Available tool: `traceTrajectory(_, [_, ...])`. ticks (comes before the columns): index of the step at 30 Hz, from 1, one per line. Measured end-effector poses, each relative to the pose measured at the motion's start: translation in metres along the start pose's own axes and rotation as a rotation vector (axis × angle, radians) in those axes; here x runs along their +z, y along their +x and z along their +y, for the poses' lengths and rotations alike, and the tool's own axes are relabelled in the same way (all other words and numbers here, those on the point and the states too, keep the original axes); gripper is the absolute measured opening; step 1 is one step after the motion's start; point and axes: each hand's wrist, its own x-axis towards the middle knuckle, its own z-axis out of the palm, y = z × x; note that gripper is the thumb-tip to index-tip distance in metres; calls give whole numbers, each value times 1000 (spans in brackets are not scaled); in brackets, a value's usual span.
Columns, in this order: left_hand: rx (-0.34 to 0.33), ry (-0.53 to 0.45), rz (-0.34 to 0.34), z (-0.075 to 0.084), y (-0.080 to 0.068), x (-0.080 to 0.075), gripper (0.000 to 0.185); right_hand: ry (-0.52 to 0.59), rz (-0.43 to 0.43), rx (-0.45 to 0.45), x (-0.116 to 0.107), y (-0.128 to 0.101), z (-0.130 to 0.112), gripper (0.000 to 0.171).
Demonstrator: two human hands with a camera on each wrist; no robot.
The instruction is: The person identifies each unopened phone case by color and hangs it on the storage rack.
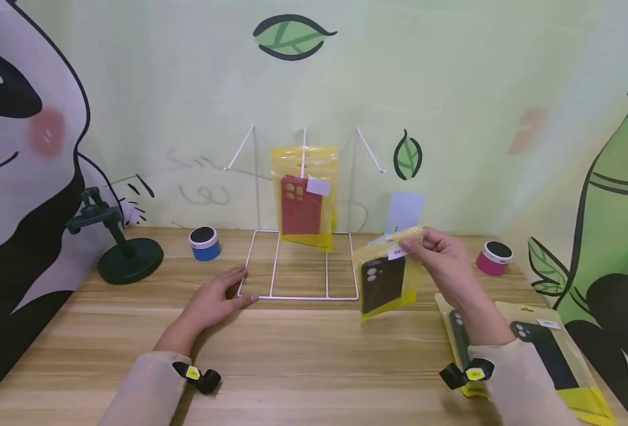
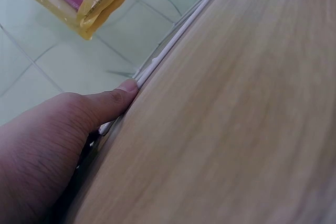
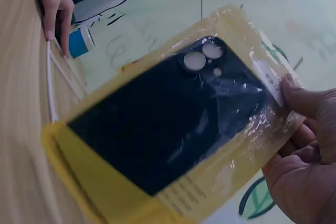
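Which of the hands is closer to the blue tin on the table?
Left. The left hand rests on the white wire rack's front corner, just right of the blue tin; the right hand holds a packaged black case beyond the rack.

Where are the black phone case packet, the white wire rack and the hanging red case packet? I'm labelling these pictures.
black phone case packet [image 3: 157, 129]: right wrist view, on the dark case inside.
white wire rack [image 1: 298, 297]: head view, on the base's front bar.
red case packet [image 1: 300, 204]: head view, on the red case.
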Motion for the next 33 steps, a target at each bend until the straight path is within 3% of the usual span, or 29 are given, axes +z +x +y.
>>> traceTrajectory(5, [-9, 3, 0, -2, -2, -3, 84, -50, 71, -66, 22, 11, -16, 22])
traceTrajectory(10, [-5, 10, 9, -2, -3, -5, 82, 18, 167, -160, 40, 24, -39, 22])
traceTrajectory(21, [16, 3, 16, -1, -3, -7, 82, 73, 471, -349, 55, 44, -72, 19])
traceTrajectory(25, [12, 6, 12, 1, -2, -6, 82, 89, 542, -346, 50, 48, -72, 20])
traceTrajectory(33, [29, 7, 8, 1, -2, -4, 80, 122, 580, -276, 42, 59, -61, 27])
